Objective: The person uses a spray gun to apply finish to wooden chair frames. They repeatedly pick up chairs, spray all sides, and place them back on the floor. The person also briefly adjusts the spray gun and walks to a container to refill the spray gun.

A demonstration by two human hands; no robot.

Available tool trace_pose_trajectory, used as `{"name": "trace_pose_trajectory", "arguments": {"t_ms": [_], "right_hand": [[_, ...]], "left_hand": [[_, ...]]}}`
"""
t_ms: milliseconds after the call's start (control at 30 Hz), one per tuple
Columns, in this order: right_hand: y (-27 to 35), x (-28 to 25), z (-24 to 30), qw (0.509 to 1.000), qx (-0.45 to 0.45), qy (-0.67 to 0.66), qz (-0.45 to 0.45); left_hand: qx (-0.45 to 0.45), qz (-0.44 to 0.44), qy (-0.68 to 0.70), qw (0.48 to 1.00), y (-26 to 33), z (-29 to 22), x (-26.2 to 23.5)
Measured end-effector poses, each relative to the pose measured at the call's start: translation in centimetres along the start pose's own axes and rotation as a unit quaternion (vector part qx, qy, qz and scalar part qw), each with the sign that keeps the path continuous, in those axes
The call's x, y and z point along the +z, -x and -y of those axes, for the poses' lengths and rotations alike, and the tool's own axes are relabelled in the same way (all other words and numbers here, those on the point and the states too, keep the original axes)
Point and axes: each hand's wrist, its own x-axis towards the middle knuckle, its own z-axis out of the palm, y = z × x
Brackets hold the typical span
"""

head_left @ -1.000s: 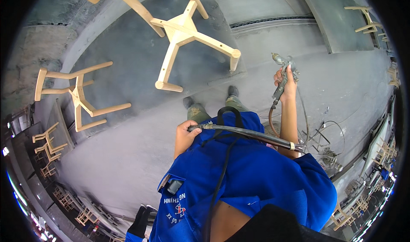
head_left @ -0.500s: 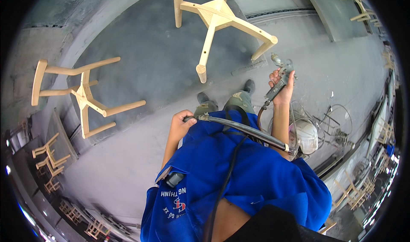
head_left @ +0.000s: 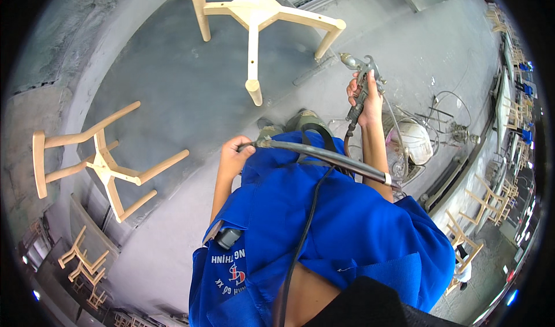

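Observation:
My right hand is wrapped round the grip of a grey metal spray gun, raised to the right of my body. A brown hose hangs from the gun's lower end. In my left hand, closed at waist height, is the end of a thick dark hose that runs across my blue shirt toward my right arm. Ahead of me, beyond my feet, stands a pale wooden chair frame, cut off by the top edge. A second wooden chair frame is to the left. Neither hand touches the frames.
Under the chair frames lies a dark, round-edged surface. To the right, a whitish container sits among tangled hoses and metal parts. Several more chair frames stand at lower left and far right. People in blue are at far right.
The view has turned, so the chair frames sit farther left. The spray gun in my right hand appears slightly higher and farther left. My left hand keeps hold of the hose.

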Motion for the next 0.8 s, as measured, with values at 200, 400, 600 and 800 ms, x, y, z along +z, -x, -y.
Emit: {"name": "trace_pose_trajectory", "arguments": {"t_ms": [200, 400, 600, 800], "right_hand": [[0.1, -1.5, 1.5, 0.999, -0.039, 0.009, 0.014], [0.5, -5.1, 2.8, 0.999, -0.034, -0.016, -0.038], [1.1, -8.0, 3.9, 0.988, -0.022, 0.071, -0.139], [2.0, -11.9, 5.5, 0.993, -0.055, 0.024, -0.101]], "left_hand": [[-0.010, 0.017, 0.013, 1.000, -0.8, -1.1, 3.0], [-0.042, 0.078, -0.003, 0.996, -2.9, -1.6, 6.1], [-0.015, 0.073, -0.109, 0.991, -5.6, -1.0, 5.9], [-0.013, 0.158, -0.066, 0.985, -10.2, -0.6, 7.0]]}}
